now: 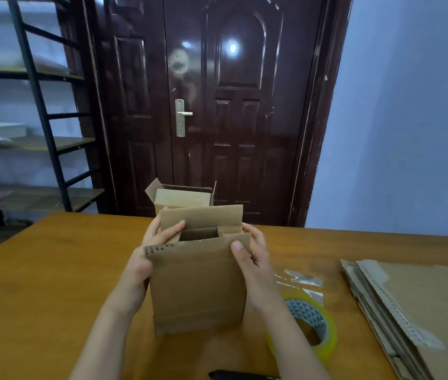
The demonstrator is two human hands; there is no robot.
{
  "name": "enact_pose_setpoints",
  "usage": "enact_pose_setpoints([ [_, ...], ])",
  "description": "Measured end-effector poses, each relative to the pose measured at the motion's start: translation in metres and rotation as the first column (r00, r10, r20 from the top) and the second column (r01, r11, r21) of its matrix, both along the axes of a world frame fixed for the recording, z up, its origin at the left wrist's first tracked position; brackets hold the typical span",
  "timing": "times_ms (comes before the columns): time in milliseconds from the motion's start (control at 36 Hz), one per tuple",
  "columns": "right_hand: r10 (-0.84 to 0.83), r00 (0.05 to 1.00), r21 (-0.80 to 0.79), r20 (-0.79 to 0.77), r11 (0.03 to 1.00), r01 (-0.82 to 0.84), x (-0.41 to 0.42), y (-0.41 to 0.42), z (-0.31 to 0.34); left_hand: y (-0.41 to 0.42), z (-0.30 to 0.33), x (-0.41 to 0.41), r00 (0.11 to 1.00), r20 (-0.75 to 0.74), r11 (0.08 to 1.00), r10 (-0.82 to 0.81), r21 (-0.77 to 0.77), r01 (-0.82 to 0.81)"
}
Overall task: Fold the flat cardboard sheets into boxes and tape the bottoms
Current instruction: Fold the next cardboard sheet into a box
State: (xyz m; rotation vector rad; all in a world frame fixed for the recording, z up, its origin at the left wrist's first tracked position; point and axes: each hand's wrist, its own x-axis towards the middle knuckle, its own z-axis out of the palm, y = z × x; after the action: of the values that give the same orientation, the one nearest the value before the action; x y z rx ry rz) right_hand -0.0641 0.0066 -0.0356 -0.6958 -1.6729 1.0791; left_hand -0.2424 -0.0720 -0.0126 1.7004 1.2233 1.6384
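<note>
A half-formed box [198, 283] stands upright on the table [52, 270], near the middle of the near side, its open end up and its flaps not yet closed. The left hand [146, 253] grips the box's upper left corner, the thumb on the near wall and the fingers curled over the rim onto a side flap. The right hand [253, 259] grips the upper right corner the same way, the thumb pressed flat on the near wall just below its top edge and the fingers wrapped round the right side. The near wall's top edge shows raw corrugation on the left; the far flap stands up straight behind the opening. Just behind it, touching or nearly so, a second box [181, 197] stands at the table's far edge with its flaps open. To the right, a tape roll [318, 325] lies flat on the table, partly hidden by the right forearm and close beside the box's lower right corner. Beyond it, bits of clear tape [302, 278] lie on the wood. A stack of flat sheets [420, 311] lies near the right edge, well apart from the box, its long edges running away and to the left. A dark pen [242, 375] lies at the near edge, between the forearms. The table left of the box is bare wood out to its left edge. A door [217, 105] stands behind the table, and shelves [39, 144] stand at the far left.
</note>
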Motion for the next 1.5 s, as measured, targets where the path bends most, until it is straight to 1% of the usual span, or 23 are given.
enact_pose_setpoints([
  [56, -0.003, 1.0, -0.004, 0.0, 1.0, 0.003, 0.0, -0.001, 0.0, 0.001, -0.015, -0.003, 0.998, -0.041, 0.999, 0.05, -0.003, -0.05],
  [83, -0.006, 1.0, -0.005, 0.001, 1.0, 0.006, -0.001, -0.001, 0.0, 0.003, -0.015, -0.003, 0.996, -0.025, 0.996, 0.091, -0.023, -0.091],
  [111, -0.01, 1.0, -0.003, 0.001, 1.0, 0.01, -0.001, -0.002, 0.001, 0.004, -0.016, -0.004, 0.992, 0.023, 0.992, 0.121, -0.038, -0.12],
  [222, -0.015, 1.0, -0.035, -0.007, 0.999, 0.015, -0.001, -0.004, 0.001, 0.006, -0.005, 0.008, 0.97, 0.232, 0.996, 0.078, -0.062, -0.066],
  [278, -0.026, 1.0, -0.056, -0.008, 0.998, 0.026, -0.001, -0.006, 0.002, 0.008, -0.007, 0.009, 0.944, 0.306, 0.991, 0.123, -0.086, -0.102],
  [361, -0.054, 0.999, -0.048, 0.002, 0.997, 0.054, -0.003, -0.005, -0.001, 0.01, -0.007, 0.011, 0.941, 0.297, 0.986, 0.161, -0.09, -0.14],
  [417, -0.077, 0.997, -0.05, 0.019, 0.996, 0.078, -0.005, -0.004, -0.004, 0.011, -0.009, 0.011, 0.939, 0.307, 0.987, 0.157, -0.09, -0.136],
  [500, -0.084, 0.996, -0.086, -0.021, 0.993, 0.082, -0.005, -0.003, -0.003, 0.011, -0.013, 0.007, 0.92, 0.332, 0.978, 0.207, -0.072, -0.194],
  [528, -0.076, 0.997, -0.09, -0.028, 0.993, 0.073, -0.004, -0.002, -0.002, 0.012, -0.015, 0.006, 0.913, 0.356, 0.98, 0.199, -0.061, -0.19],
  [583, -0.064, 0.998, -0.077, 0.009, 0.995, 0.065, -0.003, -0.002, -0.001, 0.013, -0.017, 0.002, 0.901, 0.399, 0.986, 0.167, -0.048, -0.162],
  [611, -0.064, 0.997, -0.064, 0.034, 0.996, 0.066, -0.003, -0.002, 0.0, 0.013, -0.016, 0.001, 0.906, 0.392, 0.987, 0.16, -0.043, -0.155],
  [694, -0.103, 0.993, -0.012, 0.06, 0.995, 0.104, -0.004, 0.0, 0.0, 0.013, -0.015, 0.001, 0.948, 0.253, 0.981, 0.192, -0.033, -0.19],
  [750, -0.141, 0.988, 0.028, 0.063, 0.99, 0.14, -0.005, 0.001, 0.0, 0.013, -0.014, 0.002, 0.954, 0.196, 0.973, 0.229, -0.031, -0.227],
  [917, -0.243, 0.966, 0.135, 0.085, 0.964, 0.231, -0.005, 0.004, -0.006, 0.015, -0.015, 0.001, 0.94, 0.12, 0.947, 0.32, -0.036, -0.318],
  [1056, -0.32, 0.939, 0.211, 0.123, 0.933, 0.29, -0.005, 0.005, -0.01, 0.015, -0.017, -0.002, 0.935, 0.068, 0.937, 0.348, -0.032, -0.347],
  [1139, -0.349, 0.925, 0.255, 0.153, 0.918, 0.304, -0.004, 0.006, -0.011, 0.016, -0.017, -0.001, 0.928, 0.07, 0.931, 0.365, -0.016, -0.365],
  [1194, -0.372, 0.91, 0.265, 0.182, 0.91, 0.319, -0.003, 0.005, -0.01, 0.017, -0.014, 0.001, 0.927, 0.067, 0.929, 0.37, -0.028, -0.369],
  [1250, -0.388, 0.897, 0.284, 0.211, 0.903, 0.323, -0.003, 0.002, -0.006, 0.018, -0.013, 0.0, 0.924, 0.033, 0.924, 0.38, -0.053, -0.378],
  [1306, -0.388, 0.887, 0.302, 0.252, 0.902, 0.309, -0.002, -0.002, -0.002, 0.016, -0.011, -0.001, 0.912, -0.061, 0.91, 0.405, -0.066, -0.409],
  [1361, -0.356, 0.883, 0.295, 0.306, 0.917, 0.268, -0.001, -0.003, 0.003, 0.012, -0.006, -0.002, 0.871, -0.213, 0.885, 0.443, -0.05, -0.462],
  [1389, -0.33, 0.883, 0.271, 0.335, 0.931, 0.245, 0.0, -0.003, 0.006, 0.01, -0.003, -0.003, 0.839, -0.292, 0.871, 0.46, -0.036, -0.49],
  [1444, -0.231, 0.9, 0.167, 0.37, 0.969, 0.18, 0.003, 0.0, 0.017, 0.007, 0.006, -0.004, 0.777, -0.416, 0.849, 0.472, -0.022, -0.527],
  [1500, -0.129, 0.91, 0.076, 0.394, 0.991, 0.107, 0.006, 0.002, 0.03, 0.005, 0.017, -0.004, 0.755, -0.479, 0.841, 0.448, -0.062, -0.538],
])
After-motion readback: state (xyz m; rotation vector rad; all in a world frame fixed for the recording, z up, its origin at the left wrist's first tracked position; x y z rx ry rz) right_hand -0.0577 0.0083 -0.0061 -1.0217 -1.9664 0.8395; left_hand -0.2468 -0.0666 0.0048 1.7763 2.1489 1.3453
